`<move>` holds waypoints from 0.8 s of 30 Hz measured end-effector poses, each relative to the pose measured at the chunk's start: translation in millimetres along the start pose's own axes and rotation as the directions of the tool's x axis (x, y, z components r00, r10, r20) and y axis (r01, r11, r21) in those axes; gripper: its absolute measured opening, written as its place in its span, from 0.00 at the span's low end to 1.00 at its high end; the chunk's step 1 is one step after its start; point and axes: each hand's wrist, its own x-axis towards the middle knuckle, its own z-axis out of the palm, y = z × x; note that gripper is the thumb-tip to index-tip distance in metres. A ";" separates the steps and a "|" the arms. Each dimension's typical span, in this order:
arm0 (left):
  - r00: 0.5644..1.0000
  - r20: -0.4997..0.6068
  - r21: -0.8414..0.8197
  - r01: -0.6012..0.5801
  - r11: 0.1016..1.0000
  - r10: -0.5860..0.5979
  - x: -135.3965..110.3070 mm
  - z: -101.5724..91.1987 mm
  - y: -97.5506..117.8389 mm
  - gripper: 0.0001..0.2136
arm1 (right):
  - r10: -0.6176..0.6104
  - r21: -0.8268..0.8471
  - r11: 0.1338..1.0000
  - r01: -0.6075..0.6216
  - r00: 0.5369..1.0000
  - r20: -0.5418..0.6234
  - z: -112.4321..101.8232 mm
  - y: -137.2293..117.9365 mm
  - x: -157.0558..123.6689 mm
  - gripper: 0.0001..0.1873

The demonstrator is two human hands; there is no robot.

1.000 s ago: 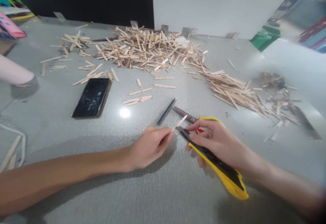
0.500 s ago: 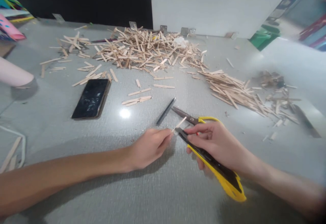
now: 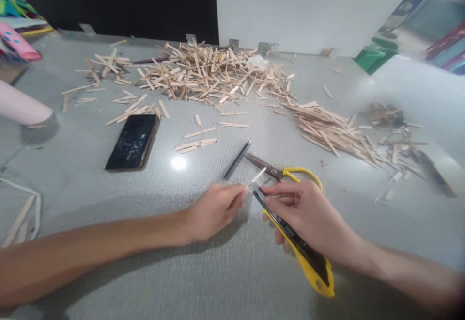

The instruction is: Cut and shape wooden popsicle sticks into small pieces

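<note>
My left hand [image 3: 217, 211] pinches a thin wooden craft stick [image 3: 258, 175], whose free end points up and right past the fingertips. In my right hand [image 3: 296, 203] is a yellow and black utility knife [image 3: 303, 249]. Its blade tip lies at the stick, close to my left fingertips; whether it cuts in cannot be told. Just beyond my hands lie yellow-handled scissors [image 3: 273, 170], partly hidden by my right hand, and a dark pen [image 3: 237, 160]. Several craft sticks [image 3: 196, 144] rest on the grey table farther off.
A big heap of craft sticks [image 3: 203, 75] spreads along the back, with another pile [image 3: 327, 128] to the right. A phone [image 3: 132, 141] lies at left, near a pale pink roll [image 3: 22, 104]. At far right is a flat metal blade-like strip [image 3: 438, 174].
The utility knife's rear end has swung left and nearer to me, with my right hand turning slightly. My left hand holds the stick in nearly the same place.
</note>
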 end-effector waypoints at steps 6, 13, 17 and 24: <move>0.991 -0.079 0.016 0.112 0.994 -0.110 4.7 -7.5 0.8 0.17 | 0.009 -0.149 0.989 0.012 0.990 0.140 -25.5 -10.8 -7.1 0.11; 0.948 -0.159 -0.125 0.258 0.958 -0.276 13.9 -39.4 27.3 0.13 | -0.458 -0.788 0.380 0.484 0.839 0.295 -13.2 15.5 -17.6 0.09; 0.927 -0.165 -0.321 0.271 0.907 -0.336 18.0 -69.7 53.4 0.08 | -0.490 -0.860 0.135 0.492 0.788 0.374 -5.6 24.4 -8.5 0.05; 0.915 -0.341 -0.234 0.138 0.962 -0.215 22.5 -122.5 90.0 0.07 | -0.540 -0.991 -0.117 0.057 0.834 0.112 -33.9 28.2 20.1 0.26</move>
